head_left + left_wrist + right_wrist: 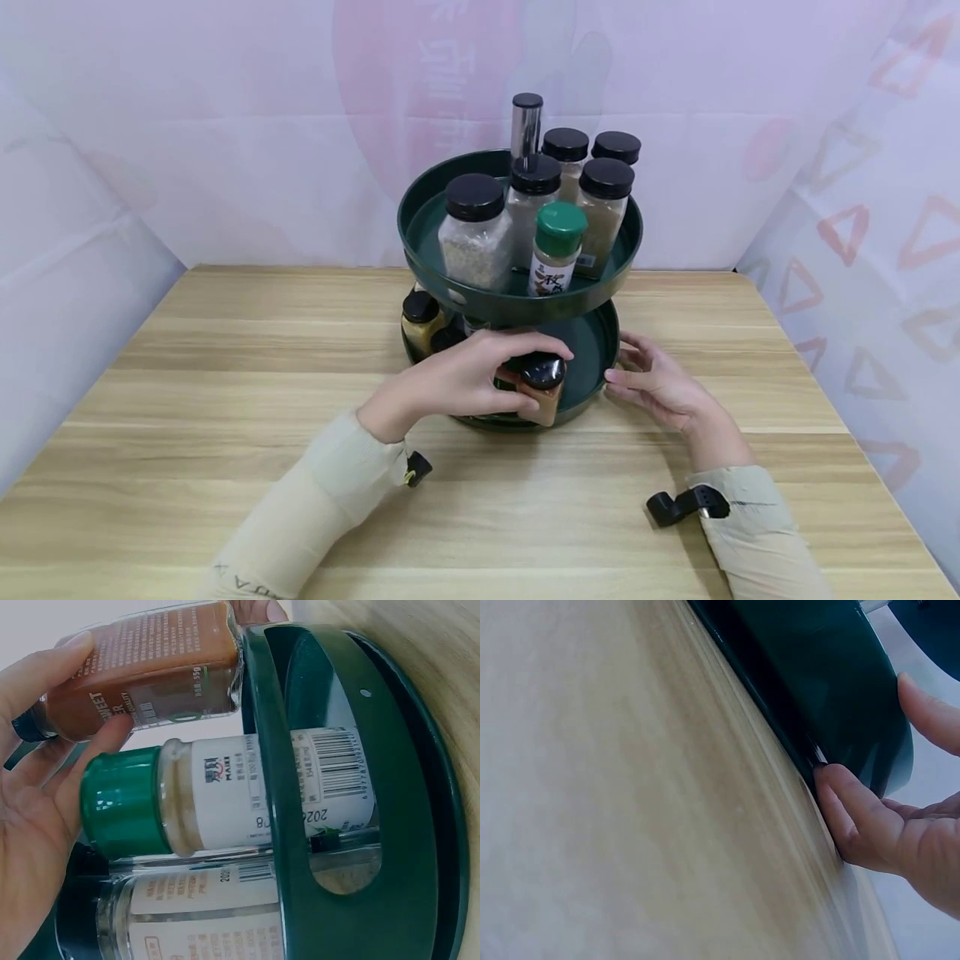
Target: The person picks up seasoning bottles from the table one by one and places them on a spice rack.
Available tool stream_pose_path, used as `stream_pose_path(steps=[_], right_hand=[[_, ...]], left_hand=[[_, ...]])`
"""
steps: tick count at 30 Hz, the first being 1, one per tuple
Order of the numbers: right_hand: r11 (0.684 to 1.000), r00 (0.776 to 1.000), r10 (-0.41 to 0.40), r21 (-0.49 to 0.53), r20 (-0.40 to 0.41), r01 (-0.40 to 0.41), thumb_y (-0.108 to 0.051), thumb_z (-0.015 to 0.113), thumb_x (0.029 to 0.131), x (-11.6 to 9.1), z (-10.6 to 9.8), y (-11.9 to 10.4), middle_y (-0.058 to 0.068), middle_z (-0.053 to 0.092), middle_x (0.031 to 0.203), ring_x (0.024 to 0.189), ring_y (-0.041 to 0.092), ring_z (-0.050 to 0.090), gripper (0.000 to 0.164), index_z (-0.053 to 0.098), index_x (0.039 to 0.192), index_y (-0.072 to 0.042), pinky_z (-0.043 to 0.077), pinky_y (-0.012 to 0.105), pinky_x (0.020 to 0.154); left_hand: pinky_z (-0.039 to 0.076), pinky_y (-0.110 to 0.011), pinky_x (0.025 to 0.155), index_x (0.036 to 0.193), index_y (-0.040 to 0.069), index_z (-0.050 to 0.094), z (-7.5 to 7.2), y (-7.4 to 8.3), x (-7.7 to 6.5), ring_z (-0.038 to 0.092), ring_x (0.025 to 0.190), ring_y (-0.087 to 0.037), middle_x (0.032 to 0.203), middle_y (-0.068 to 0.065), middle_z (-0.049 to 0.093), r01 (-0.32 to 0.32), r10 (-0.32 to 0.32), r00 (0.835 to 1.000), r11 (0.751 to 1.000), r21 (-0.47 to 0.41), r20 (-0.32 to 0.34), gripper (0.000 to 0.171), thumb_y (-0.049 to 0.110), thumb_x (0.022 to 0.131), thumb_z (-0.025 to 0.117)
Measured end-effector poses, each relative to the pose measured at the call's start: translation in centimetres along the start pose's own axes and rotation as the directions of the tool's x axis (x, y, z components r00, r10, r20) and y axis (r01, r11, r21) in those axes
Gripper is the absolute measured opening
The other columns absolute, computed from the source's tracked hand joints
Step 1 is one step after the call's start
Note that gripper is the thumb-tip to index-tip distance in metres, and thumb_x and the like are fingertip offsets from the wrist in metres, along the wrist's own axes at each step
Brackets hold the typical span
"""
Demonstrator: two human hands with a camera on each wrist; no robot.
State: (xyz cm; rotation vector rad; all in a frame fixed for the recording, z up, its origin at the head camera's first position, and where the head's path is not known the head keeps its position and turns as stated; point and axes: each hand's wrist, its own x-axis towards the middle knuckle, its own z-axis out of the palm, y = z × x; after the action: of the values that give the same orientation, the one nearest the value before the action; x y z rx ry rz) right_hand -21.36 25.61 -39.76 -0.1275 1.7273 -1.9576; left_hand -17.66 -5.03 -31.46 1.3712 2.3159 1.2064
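A two-tier dark green spice rack [517, 308] stands on the wooden table. At the front of its lower tier [588, 358], my left hand [468, 375] grips a square glass spice jar [547, 400] with a black lid and reddish-brown powder. Close up in the left wrist view, that jar [165, 664] sits above the tier's rim beside a green-capped seasoning bottle [217, 795]. My right hand [660, 387] holds the lower tier's right side; in the right wrist view its thumb touches the upper rim and its fingertips [829, 772] the bottom edge.
The upper tier [442, 296] carries several black-lidded jars, a green-capped bottle [558, 242] and a tall silver-sided container [527, 129]. A yellowish jar [420, 321] stands on the lower tier's left. Behind the table [225, 375] hangs a pale printed cloth [247, 167].
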Motion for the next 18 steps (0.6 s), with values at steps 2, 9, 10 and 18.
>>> stream_pose_path(steps=[2, 9, 10, 18], right_hand=[[1.000, 1.000, -0.002, 0.003, 0.000, 0.002, 0.006, 0.057, 0.096, 0.0, 0.0, 0.0, 0.026, 0.006, 0.157, 0.098, 0.008, 0.062, 0.088, -0.003, 0.159, -0.007, 0.057, 0.021, 0.089], [1.000, 1.000, -0.001, 0.007, 0.003, 0.001, 0.006, 0.056, 0.096, 0.0, 0.0, 0.1, 0.025, 0.008, 0.155, 0.097, 0.007, 0.062, 0.087, -0.003, 0.159, -0.007, 0.057, 0.020, 0.088], [1.000, 1.000, -0.002, 0.007, 0.004, 0.002, 0.006, 0.056, 0.096, 0.0, 0.0, 0.1, 0.025, 0.008, 0.155, 0.097, 0.007, 0.062, 0.087, -0.003, 0.159, -0.007, 0.057, 0.020, 0.088], [1.000, 1.000, -0.009, 0.001, 0.013, 0.009, 0.007, 0.057, 0.095, 0.2, -0.1, 0.2, 0.025, 0.007, 0.156, 0.098, 0.007, 0.061, 0.088, -0.002, 0.159, -0.007, 0.056, 0.019, 0.088]], left_hand=[[0.057, -0.021, 0.091, 0.139, 0.013, 0.051, 0.0, -0.2, 0.2, 0.061, 0.120, -0.019, 0.139, -0.010, 0.055, 0.005, -0.005, 1.000, 1.000, 0.011, 0.001, 0.059, 0.007, 0.086, 0.077], [0.056, -0.023, 0.093, 0.138, 0.013, 0.052, 0.0, -0.3, 0.7, 0.061, 0.118, -0.017, 0.138, -0.008, 0.054, 0.025, -0.024, 1.000, 0.997, 0.075, -0.016, 0.059, 0.011, 0.086, 0.078], [0.056, -0.023, 0.094, 0.138, 0.013, 0.052, 0.0, -0.3, 0.8, 0.061, 0.118, -0.017, 0.137, -0.008, 0.055, 0.032, -0.031, 0.999, 0.996, 0.086, -0.017, 0.058, 0.012, 0.086, 0.078], [0.049, -0.034, 0.108, 0.136, 0.014, 0.053, 0.2, -0.2, 1.5, 0.057, 0.123, -0.017, 0.137, -0.004, 0.056, 0.072, -0.061, 0.996, 0.981, 0.180, -0.062, 0.056, 0.014, 0.086, 0.078]])
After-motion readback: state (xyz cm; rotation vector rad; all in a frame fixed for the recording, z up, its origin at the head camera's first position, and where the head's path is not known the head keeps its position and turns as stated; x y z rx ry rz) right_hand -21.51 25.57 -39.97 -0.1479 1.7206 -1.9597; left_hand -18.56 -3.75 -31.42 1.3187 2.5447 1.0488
